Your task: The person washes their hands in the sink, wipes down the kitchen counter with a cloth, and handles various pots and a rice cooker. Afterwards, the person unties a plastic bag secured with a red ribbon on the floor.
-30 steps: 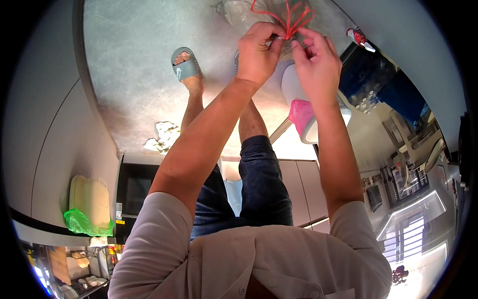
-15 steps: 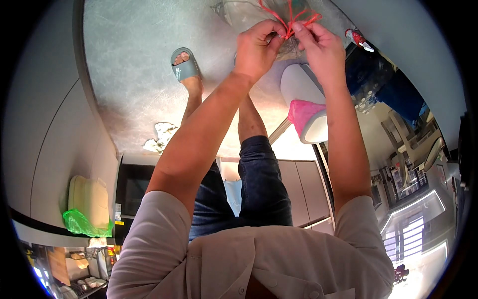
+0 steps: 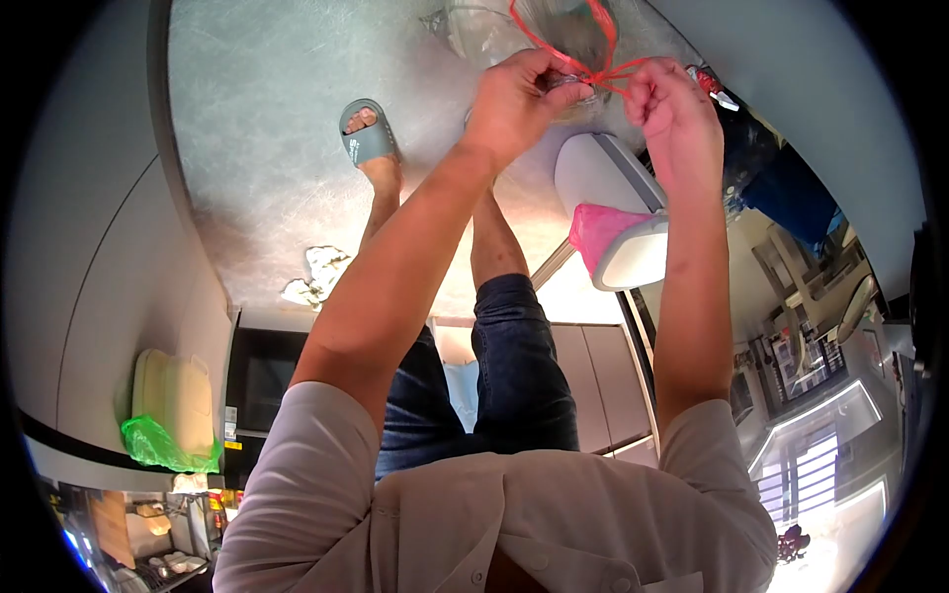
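Note:
A clear plastic bag (image 3: pixel 484 35) is at the top of the view, its neck bunched together and tied round with red plastic string (image 3: pixel 615 40). My left hand (image 3: pixel 519 104) is closed, pinching the gathered neck of the bag just beside the knot. Off to the right, my right hand (image 3: pixel 677 114) is closed with fingertips pinching a strand of the red string, drawn taut away from the knot. One large loop of string rises above the knot. What the bag contains is hard to make out.
Below my right hand stands a white bin (image 3: pixel 605 168) with a pink liner (image 3: pixel 596 235). My foot in a grey slipper (image 3: pixel 368 133) is on the grey floor. A crumpled whitish item (image 3: pixel 321 272) lies behind it. At left are a cream container (image 3: pixel 173 400) and green bag (image 3: pixel 168 445).
My right hand has moved right, away from my left hand, pulling the red string sideways. My left hand stays at the bag's neck. The loop above the knot has become larger.

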Available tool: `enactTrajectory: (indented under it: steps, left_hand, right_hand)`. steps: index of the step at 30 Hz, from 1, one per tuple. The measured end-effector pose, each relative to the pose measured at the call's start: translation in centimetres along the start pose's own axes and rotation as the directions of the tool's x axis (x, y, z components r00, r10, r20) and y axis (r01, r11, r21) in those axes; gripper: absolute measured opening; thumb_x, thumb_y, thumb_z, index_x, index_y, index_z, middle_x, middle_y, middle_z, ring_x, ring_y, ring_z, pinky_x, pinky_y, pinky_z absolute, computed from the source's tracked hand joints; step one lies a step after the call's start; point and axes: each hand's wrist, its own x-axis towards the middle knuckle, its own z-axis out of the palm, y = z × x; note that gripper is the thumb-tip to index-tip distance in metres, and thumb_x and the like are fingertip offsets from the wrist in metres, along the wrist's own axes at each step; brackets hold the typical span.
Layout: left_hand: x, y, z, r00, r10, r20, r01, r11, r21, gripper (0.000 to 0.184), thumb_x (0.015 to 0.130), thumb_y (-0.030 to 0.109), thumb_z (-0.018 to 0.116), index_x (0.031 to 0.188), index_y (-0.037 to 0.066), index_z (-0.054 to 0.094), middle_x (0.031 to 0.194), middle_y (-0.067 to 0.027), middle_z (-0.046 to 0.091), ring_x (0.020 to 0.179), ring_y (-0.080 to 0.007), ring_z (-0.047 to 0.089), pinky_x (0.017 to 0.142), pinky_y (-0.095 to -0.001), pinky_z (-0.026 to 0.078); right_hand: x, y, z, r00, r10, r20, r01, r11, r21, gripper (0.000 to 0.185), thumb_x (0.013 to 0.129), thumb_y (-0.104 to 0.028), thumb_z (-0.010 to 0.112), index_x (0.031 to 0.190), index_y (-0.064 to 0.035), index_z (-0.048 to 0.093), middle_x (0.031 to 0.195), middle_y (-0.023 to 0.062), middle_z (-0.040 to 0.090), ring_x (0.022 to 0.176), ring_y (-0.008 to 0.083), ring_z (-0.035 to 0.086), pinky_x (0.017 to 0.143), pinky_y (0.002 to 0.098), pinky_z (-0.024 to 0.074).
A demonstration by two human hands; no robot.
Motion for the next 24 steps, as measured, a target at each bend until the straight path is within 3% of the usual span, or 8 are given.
enactTrajectory:
  steps: [6,10,14,16,18,21,22,24]
  left_hand:
    - [0.9,-0.3,-0.4,0.967,0.253,0.029,-0.253,0.943,0.215,0.016,0.086,0.01,0.077,0.098,0.002,0.07,0.088,-0.0093,0.071,0.075,-0.0122,0.063,0.068,-0.0291,0.052]
    - [1.0,0.3,0.2,0.976,0.212,0.042,-0.216,0.96,0.178,0.016,0.086,0.009,0.076,0.099,0.003,0.07,0.088,-0.0068,0.071,0.075,-0.0106,0.062,0.069,-0.0282,0.052]
    - [0.9,-0.3,-0.1,0.999,0.031,0.04,-0.026,0.992,-0.127,0.013,0.088,0.009,0.075,0.099,0.003,0.071,0.086,-0.0032,0.07,0.076,-0.0096,0.06,0.07,-0.0271,0.05]
    - [1.2,-0.8,0.1,0.998,-0.012,0.063,0.031,0.947,-0.32,0.012,0.087,0.01,0.076,0.097,0.004,0.072,0.082,-0.0029,0.068,0.073,-0.0113,0.06,0.067,-0.0288,0.048]
    - [1.1,-0.8,0.1,0.997,-0.011,0.072,0.032,0.957,-0.289,0.012,0.088,0.009,0.076,0.097,0.003,0.072,0.082,-0.0011,0.067,0.072,-0.0089,0.057,0.066,-0.0269,0.047]
    - [1.0,-0.8,-0.4,0.993,-0.027,0.111,0.05,0.975,-0.216,0.011,0.09,0.009,0.074,0.098,0.003,0.071,0.087,0.0016,0.068,0.078,-0.006,0.058,0.071,-0.0244,0.048]
    - [1.1,-0.8,-0.6,0.991,-0.03,0.128,0.054,0.981,-0.187,0.01,0.09,0.009,0.073,0.098,0.004,0.07,0.089,0.0025,0.069,0.08,-0.0052,0.058,0.074,-0.0235,0.049]
    - [1.0,-0.7,-0.6,0.99,-0.059,0.13,0.086,0.973,-0.215,0.011,0.09,0.01,0.074,0.097,0.004,0.07,0.088,0.0026,0.069,0.081,-0.0052,0.058,0.074,-0.0231,0.048]
  right_hand:
    - [-3.6,0.5,1.0,0.998,-0.034,-0.046,0.016,0.936,-0.352,0.013,0.093,-0.011,0.063,0.087,-0.0011,0.069,0.075,-0.0017,0.055,0.075,0.0058,0.048,0.067,0.0204,0.0375]
    - [-5.4,0.5,1.0,0.96,-0.233,0.156,0.28,0.764,-0.582,0.007,0.083,-0.003,0.071,0.089,-0.0004,0.07,0.095,0.0062,0.062,0.092,0.0137,0.059,0.083,0.0269,0.0477]
    - [-5.5,0.0,2.2,0.804,-0.358,0.475,0.563,0.2,-0.802,0.025,0.082,-0.002,0.07,0.106,-0.0057,0.074,0.118,0.0117,0.065,0.096,0.029,0.064,0.085,0.0341,0.0528]
    - [-6.1,1.0,2.6,0.819,-0.475,0.323,0.465,0.218,-0.858,0.03,0.083,-0.001,0.069,0.113,-0.0067,0.072,0.119,0.0121,0.064,0.094,0.0276,0.066,0.08,0.0336,0.0541]
    - [-5.6,2.0,2.2,0.766,-0.628,0.136,0.408,0.312,-0.858,0.036,0.087,-0.002,0.067,0.123,-0.0051,0.066,0.121,0.013,0.063,0.092,0.0237,0.068,0.073,0.0346,0.0553]
    - [-3.9,2.0,1.3,0.812,-0.557,-0.174,0.124,0.456,-0.881,0.038,0.09,-0.008,0.067,0.127,-0.0013,0.062,0.114,0.0132,0.065,0.09,0.0211,0.068,0.07,0.035,0.0547]
    - [-2.7,3.1,0.1,0.841,-0.49,-0.231,0.116,0.58,-0.806,0.038,0.091,-0.014,0.07,0.125,0.0012,0.061,0.104,0.0106,0.066,0.082,0.0175,0.065,0.061,0.031,0.0508]
    - [-1.3,1.8,0.4,0.892,-0.031,-0.451,-0.131,0.937,-0.323,0.033,0.092,-0.016,0.071,0.119,0.0005,0.063,0.099,0.0084,0.067,0.076,0.015,0.062,0.057,0.0282,0.0463]
